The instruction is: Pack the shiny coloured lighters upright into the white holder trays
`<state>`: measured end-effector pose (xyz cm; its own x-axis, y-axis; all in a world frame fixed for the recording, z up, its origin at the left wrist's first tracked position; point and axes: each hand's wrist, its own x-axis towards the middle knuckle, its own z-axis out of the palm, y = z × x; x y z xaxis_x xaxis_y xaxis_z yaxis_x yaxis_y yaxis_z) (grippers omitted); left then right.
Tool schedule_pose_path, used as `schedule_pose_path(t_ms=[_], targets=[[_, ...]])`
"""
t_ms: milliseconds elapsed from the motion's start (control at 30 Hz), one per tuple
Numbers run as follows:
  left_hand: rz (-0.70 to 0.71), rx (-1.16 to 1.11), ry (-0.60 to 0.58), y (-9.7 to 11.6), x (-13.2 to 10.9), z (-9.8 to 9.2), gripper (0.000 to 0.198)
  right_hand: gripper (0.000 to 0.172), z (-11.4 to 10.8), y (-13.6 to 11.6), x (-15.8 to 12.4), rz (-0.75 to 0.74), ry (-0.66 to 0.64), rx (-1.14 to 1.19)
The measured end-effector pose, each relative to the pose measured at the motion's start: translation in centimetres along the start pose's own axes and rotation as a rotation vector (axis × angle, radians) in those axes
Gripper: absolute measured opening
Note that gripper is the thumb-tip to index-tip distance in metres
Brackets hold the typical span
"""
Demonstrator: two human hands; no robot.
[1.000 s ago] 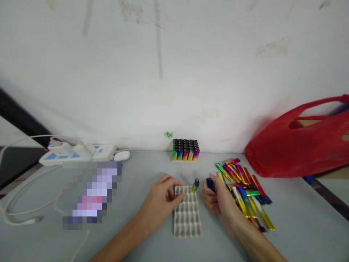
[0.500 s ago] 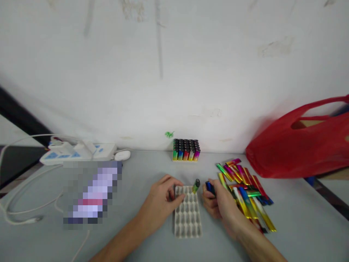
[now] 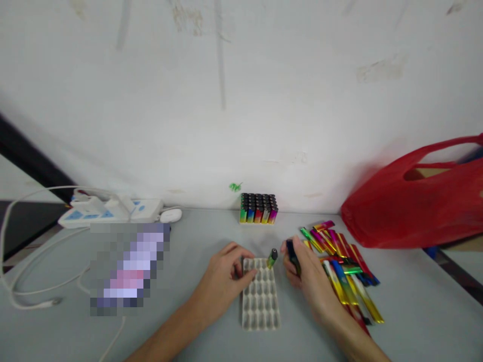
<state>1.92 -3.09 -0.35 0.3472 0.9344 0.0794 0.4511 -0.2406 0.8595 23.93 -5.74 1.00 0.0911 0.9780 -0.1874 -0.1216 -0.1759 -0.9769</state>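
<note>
A white tray (image 3: 260, 306) with several empty cells lies on the grey table in front of me. One green-yellow lighter (image 3: 271, 258) stands in its far right corner cell. My left hand (image 3: 222, 281) rests on the tray's far left corner and holds it. My right hand (image 3: 309, 279) is just right of the tray and grips a dark blue lighter (image 3: 292, 253), held upright next to the standing one.
A heap of several shiny coloured lighters (image 3: 343, 271) lies right of my right hand. A full tray of lighters (image 3: 258, 208) stands at the wall. A red plastic bag (image 3: 415, 201) sits far right. A power strip (image 3: 109, 211) and white cables (image 3: 30, 286) lie left.
My right hand has turned the dark blue lighter more upright and lifted it slightly toward the tray's far right corner. The left hand has stayed on the tray.
</note>
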Motion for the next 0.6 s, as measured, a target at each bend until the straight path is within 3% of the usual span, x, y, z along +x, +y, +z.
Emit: schedule_pose_path(t_ms=[100, 267, 600], targets=[[-0.006, -0.002, 0.000, -0.10, 0.04, 0.05, 0.014, 0.046, 0.00, -0.56, -0.20, -0.229, 0.038, -0.134], [-0.005, 0.006, 0.004, 0.06, 0.10, 0.08, 0.013, 0.030, -0.17, -1.03, -0.46, -0.407, 0.096, -0.231], [0.000, 0.014, 0.001, 0.01, -0.05, 0.04, 0.014, 0.023, -0.86, -0.69, -0.43, -0.416, -0.014, -0.109]])
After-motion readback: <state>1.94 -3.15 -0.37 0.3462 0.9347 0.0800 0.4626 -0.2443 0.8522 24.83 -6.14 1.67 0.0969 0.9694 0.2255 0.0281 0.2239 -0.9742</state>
